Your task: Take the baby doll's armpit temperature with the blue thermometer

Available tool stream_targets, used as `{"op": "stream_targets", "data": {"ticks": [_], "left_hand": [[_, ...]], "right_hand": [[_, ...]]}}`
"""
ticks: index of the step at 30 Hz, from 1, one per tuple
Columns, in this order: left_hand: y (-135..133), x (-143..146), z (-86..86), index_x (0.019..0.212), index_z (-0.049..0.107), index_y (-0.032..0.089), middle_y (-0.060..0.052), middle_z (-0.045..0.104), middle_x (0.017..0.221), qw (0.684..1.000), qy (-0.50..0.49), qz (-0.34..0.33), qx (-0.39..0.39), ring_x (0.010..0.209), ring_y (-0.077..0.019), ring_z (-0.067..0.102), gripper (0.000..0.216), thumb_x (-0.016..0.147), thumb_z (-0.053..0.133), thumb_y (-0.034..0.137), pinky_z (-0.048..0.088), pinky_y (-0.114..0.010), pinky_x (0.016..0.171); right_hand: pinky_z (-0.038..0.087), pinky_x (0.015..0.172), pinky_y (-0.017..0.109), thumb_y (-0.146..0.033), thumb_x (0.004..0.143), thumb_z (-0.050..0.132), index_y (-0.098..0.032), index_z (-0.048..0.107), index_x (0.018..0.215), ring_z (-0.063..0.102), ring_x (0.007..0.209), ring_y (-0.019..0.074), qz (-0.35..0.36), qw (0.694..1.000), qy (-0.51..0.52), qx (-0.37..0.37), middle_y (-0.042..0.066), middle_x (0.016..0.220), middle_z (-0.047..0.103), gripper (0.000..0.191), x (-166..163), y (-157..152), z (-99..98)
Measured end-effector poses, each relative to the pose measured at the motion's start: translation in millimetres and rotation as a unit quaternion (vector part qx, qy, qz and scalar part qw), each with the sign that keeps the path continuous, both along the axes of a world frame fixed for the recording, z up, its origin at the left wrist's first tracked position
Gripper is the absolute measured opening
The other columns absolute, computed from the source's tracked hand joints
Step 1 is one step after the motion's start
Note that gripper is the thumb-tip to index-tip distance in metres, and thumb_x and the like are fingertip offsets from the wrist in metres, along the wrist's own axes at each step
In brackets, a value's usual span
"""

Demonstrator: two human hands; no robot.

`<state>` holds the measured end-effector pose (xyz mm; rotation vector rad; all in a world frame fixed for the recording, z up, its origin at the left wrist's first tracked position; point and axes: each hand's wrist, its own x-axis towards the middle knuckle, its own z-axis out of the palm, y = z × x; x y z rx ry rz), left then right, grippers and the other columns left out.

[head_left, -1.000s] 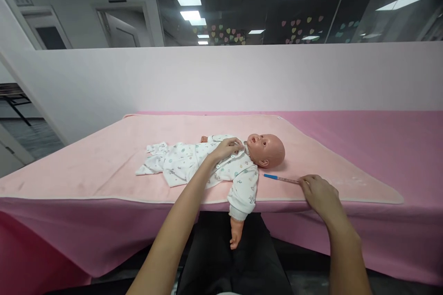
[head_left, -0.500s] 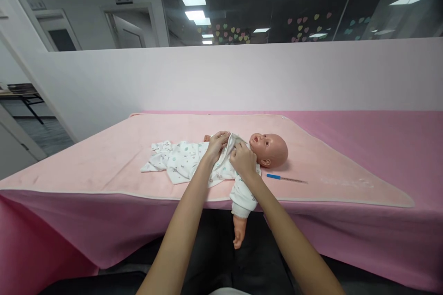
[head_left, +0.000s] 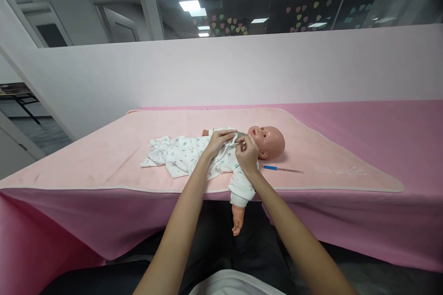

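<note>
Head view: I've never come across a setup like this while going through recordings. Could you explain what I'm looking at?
There is no machine here: a person works bare-handed. One head-worn camera takes the picture, looking forward and down, so the forearms enter from the bottom.

A pink cloth covers the table, with a peach mat on top. On the mat a baby doll lies face up, its head toward the picture's right and one arm hanging over the near edge. Beside the head lies a thin stick with a blue end.

The left hand rests on the chest of the doll's white printed outfit. The right hand is near the neck, its fingers apparently pinching the fabric.
</note>
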<state>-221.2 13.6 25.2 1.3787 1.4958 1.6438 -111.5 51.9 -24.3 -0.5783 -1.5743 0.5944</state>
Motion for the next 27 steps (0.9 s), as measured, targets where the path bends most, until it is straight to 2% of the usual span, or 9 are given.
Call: {"op": "stream_targets", "data": {"ticks": [4, 7, 15, 20, 27], "left_hand": [[-1.0, 3.4, 0.6, 0.088, 0.071, 0.014, -0.009, 0.068, 0.092, 0.995, 0.093, -0.046, -0.007, 0.091, -0.0191, 0.059, 0.024, 0.068, 0.065, 0.026, 0.043, -0.028, 0.083], [-2.0, 6.0, 3.2, 0.087, 0.071, 0.013, -0.008, 0.069, 0.090, 0.991, 0.118, -0.061, -0.014, 0.091, -0.0195, 0.059, 0.023, 0.069, 0.064, 0.026, 0.043, -0.029, 0.085], [-2.5, 8.1, 5.0, 0.084, 0.069, 0.011, -0.009, 0.068, 0.083, 0.998, 0.055, -0.022, -0.007, 0.080, -0.0169, 0.060, 0.027, 0.062, 0.071, 0.026, 0.045, -0.028, 0.077], [-1.1, 5.8, 2.8, 0.080, 0.070, 0.012, -0.008, 0.068, 0.085, 0.999, 0.038, -0.020, -0.013, 0.081, -0.0170, 0.060, 0.024, 0.062, 0.070, 0.026, 0.044, -0.028, 0.078], [-2.2, 4.0, 2.4, 0.084, 0.071, 0.012, -0.008, 0.069, 0.088, 0.999, 0.038, -0.021, -0.014, 0.084, -0.0186, 0.060, 0.026, 0.064, 0.069, 0.028, 0.044, -0.029, 0.079]], "right_hand": [[0.043, 0.078, 0.030, -0.014, 0.080, 0.032, -0.018, 0.057, 0.080, 0.054, 0.083, 0.0183, -0.001, 0.999, 0.047, 0.004, 0.008, 0.086, 0.056, 0.025, 1.9, -1.9, 3.0], [0.043, 0.081, 0.031, -0.016, 0.082, 0.032, -0.018, 0.060, 0.083, 0.054, 0.086, 0.0185, 0.005, 0.999, 0.045, 0.000, 0.009, 0.089, 0.056, 0.029, 2.3, -1.6, 4.4], [0.044, 0.073, 0.030, -0.017, 0.080, 0.038, -0.016, 0.063, 0.083, 0.055, 0.075, 0.0177, 0.011, 1.000, 0.020, 0.005, 0.008, 0.084, 0.063, 0.025, -0.4, 3.6, 2.2], [0.044, 0.068, 0.028, -0.019, 0.080, 0.038, -0.015, 0.064, 0.087, 0.055, 0.069, 0.0164, 0.023, 1.000, 0.016, -0.004, 0.007, 0.083, 0.065, 0.026, 0.0, 3.6, 1.2], [0.045, 0.068, 0.029, -0.020, 0.081, 0.037, -0.016, 0.064, 0.091, 0.057, 0.071, 0.0172, 0.036, 0.999, 0.018, -0.014, 0.008, 0.089, 0.066, 0.029, 1.2, 3.8, 2.3]]}}
